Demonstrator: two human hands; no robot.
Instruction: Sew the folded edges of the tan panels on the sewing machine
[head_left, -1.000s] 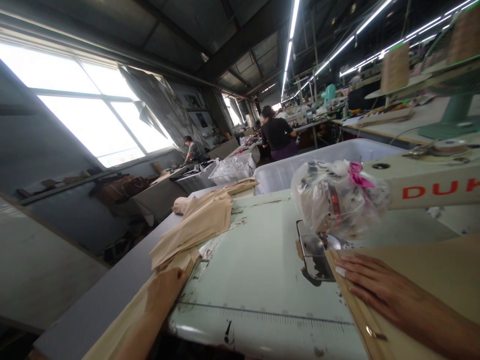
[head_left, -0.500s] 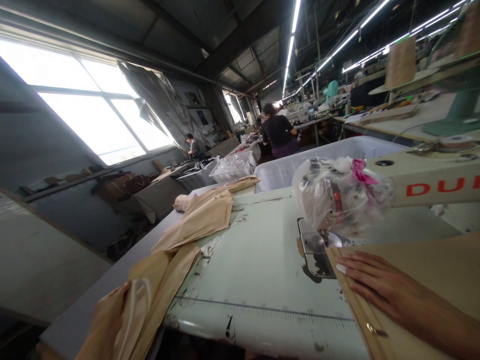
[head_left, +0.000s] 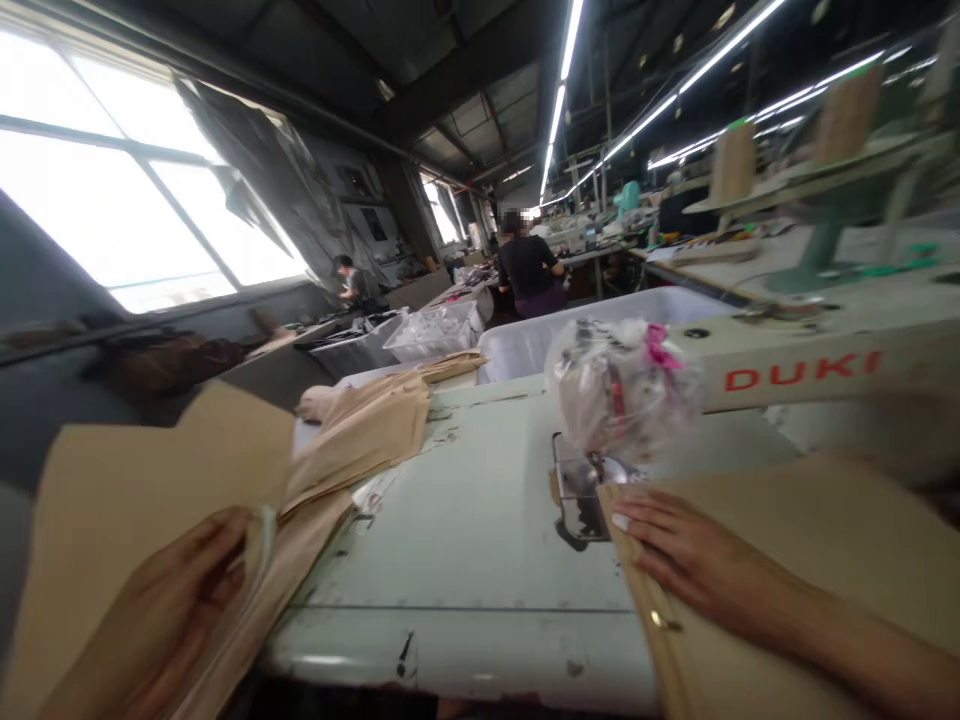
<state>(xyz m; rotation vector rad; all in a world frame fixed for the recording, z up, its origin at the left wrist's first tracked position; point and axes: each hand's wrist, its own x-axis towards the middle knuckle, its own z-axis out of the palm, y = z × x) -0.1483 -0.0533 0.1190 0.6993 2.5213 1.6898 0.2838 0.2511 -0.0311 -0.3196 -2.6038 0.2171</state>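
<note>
My left hand (head_left: 199, 575) pinches the edge of a beige fabric piece (head_left: 150, 490), which stands up beside a stack of beige pieces (head_left: 364, 430) on the left of the machine bed. A white strip shows by the fingertips. On the right, my right hand (head_left: 697, 565) lies flat, fingers stretched out, on another beige fabric piece (head_left: 817, 510). A zipper with a metal pull (head_left: 664, 621) runs along that piece's left edge. Its top corner sits close to the needle plate (head_left: 581, 500) of the sewing machine (head_left: 795, 370). The machine head is wrapped in a clear plastic bag (head_left: 622, 385).
A white plastic bin (head_left: 600, 325) stands behind the machine bed (head_left: 480, 520). Farther back are more bins (head_left: 439, 333), a person in a dark top (head_left: 529, 270) and another person (head_left: 356, 285) near the windows. Thread cones (head_left: 733, 165) stand at the right.
My left hand has lifted a beige piece off the stack and turned it upright to the left. My right hand stays flat on its fabric. The whole view has shifted to the right.
</note>
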